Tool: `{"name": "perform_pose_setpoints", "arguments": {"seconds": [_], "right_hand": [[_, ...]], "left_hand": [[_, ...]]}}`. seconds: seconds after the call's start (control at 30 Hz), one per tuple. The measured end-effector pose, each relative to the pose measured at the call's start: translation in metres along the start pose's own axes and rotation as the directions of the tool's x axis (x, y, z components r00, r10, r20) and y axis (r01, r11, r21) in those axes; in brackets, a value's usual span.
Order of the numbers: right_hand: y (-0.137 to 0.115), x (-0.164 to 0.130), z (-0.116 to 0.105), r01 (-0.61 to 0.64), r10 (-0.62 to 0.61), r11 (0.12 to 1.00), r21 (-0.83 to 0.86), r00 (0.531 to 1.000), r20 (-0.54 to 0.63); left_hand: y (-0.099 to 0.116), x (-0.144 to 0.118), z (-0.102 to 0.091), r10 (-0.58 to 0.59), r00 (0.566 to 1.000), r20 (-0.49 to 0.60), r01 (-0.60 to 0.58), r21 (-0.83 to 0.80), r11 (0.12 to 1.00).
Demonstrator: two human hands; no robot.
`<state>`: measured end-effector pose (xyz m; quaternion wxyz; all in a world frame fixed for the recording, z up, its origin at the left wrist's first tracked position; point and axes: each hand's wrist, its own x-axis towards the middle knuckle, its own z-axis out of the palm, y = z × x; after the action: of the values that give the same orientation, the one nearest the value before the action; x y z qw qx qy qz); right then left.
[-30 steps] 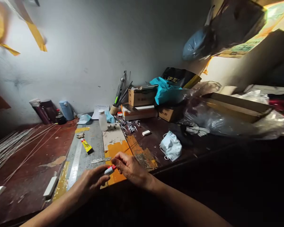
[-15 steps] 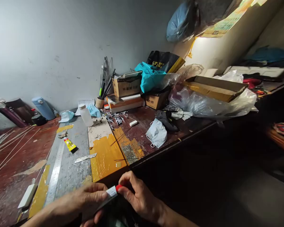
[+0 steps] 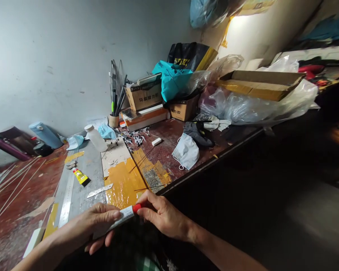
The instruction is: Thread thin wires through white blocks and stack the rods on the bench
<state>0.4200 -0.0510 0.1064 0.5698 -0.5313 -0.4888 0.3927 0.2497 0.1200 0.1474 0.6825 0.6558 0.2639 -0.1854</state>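
Low in the middle of the frame, two hands hold one small white tube [image 3: 123, 216] with a red cap [image 3: 136, 207]. The left hand [image 3: 93, 227] wraps around the body of the tube, thumb on top and fingers curled under it. The right hand [image 3: 162, 214] pinches the red cap between its thumb and fingers. The tube lies between the two hands, tilted, with the cap end higher and to the right. It is held in front of the near edge of the workbench [image 3: 22, 195], close to a shiny yellow patch [image 3: 124, 184].

Most of the tube is hidden inside the left hand. The print on it is too small to read. You cannot tell if the cap is on tight or loose.

On the bench to the left lie a long metal ruler [image 3: 67, 197] and a little yellow glue tube [image 3: 80, 176]. A face mask [image 3: 185, 151] lies in the middle right. The lower right of the frame is dark and blurry.
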Motion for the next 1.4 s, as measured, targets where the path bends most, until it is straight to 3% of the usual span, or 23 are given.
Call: {"name": "perform_pose_setpoints", "arguments": {"seconds": [0.1, 0.17, 0.3, 0.47, 0.53, 0.63, 0.77, 0.9, 1.07, 1.23, 1.4], "right_hand": [[-0.007, -0.001, -0.006, 0.083, -0.081, 0.987, -0.140, 0.996, 0.024], [-0.008, 0.000, -0.007, 0.043, -0.039, 0.990, -0.137, 0.999, 0.030], [-0.002, 0.007, -0.007, -0.009, 0.002, 0.994, -0.107, 0.998, -0.068], [0.009, 0.018, -0.021, 0.250, -0.279, 0.944, -0.215, 0.953, -0.117], [0.015, 0.025, -0.033, 0.292, -0.346, 0.913, -0.285, 0.925, -0.159], [0.025, 0.037, -0.051, 0.229, -0.344, 0.875, -0.427, 0.914, -0.214], [0.040, 0.051, -0.067, 0.146, -0.317, 0.777, -0.612, 0.931, -0.180], [0.056, 0.057, -0.073, 0.124, -0.320, 0.736, -0.666, 0.930, -0.181], [0.062, 0.055, -0.073, 0.143, -0.346, 0.722, -0.677, 0.922, -0.175], [0.048, 0.038, -0.072, 0.146, -0.383, 0.708, -0.691, 0.902, -0.201], [0.041, 0.015, -0.063, 0.064, -0.302, 0.570, -0.820, 0.943, -0.137]], "left_hand": [[0.002, 0.000, -0.004, -0.003, 0.999, 0.036, 0.004, -0.010, 1.000], [0.007, -0.001, -0.003, 0.012, 0.999, 0.040, -0.013, 0.020, 1.000], [0.015, -0.001, -0.002, 0.031, 0.999, 0.008, -0.032, 0.059, 0.998], [0.015, 0.003, -0.015, -0.014, 0.996, -0.090, 0.015, 0.006, 1.000], [0.017, 0.003, -0.019, -0.009, 0.992, -0.127, 0.012, 0.021, 1.000], [0.023, 0.000, -0.020, 0.021, 0.985, -0.171, -0.004, 0.100, 0.995], [0.029, -0.003, -0.019, 0.088, 0.976, -0.201, -0.033, 0.261, 0.965], [0.028, -0.001, -0.022, 0.117, 0.933, -0.339, -0.004, 0.317, 0.948], [0.027, 0.003, -0.020, 0.193, 0.833, -0.519, -0.054, 0.270, 0.961], [0.027, 0.000, -0.012, 0.255, 0.754, -0.605, -0.096, 0.283, 0.954], [0.026, -0.001, -0.007, 0.342, 0.709, -0.617, -0.162, 0.330, 0.930]]}}
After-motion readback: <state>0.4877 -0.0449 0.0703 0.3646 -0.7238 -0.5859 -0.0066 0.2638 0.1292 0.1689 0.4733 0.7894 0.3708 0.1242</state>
